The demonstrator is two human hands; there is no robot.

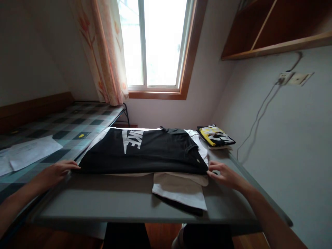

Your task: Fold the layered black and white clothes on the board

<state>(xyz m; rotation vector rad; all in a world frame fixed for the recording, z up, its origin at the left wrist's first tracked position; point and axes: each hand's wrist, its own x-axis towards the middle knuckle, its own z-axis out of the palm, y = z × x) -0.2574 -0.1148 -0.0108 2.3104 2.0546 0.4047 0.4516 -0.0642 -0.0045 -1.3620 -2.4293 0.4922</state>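
A black T-shirt (155, 152) with a large white print lies sideways across the grey table, its near edge drawn straight between my two hands. At the left end, my left hand (63, 169) pinches the shirt's near corner. My right hand (220, 173) grips the opposite near corner at the right, thumb and forefinger pressed together. Pale cloth shows under the black shirt, with a white and black sleeve (178, 193) spread out toward me. More white fabric (201, 141) peeks out at the far right.
Folded clothes (216, 135) in black, yellow and white are stacked at the table's (103, 200) back right. To the left stands a bed (85, 121) with a checked cover and papers (31, 152) on it. A cord (255, 121) hangs along the right wall below a shelf (280, 41).
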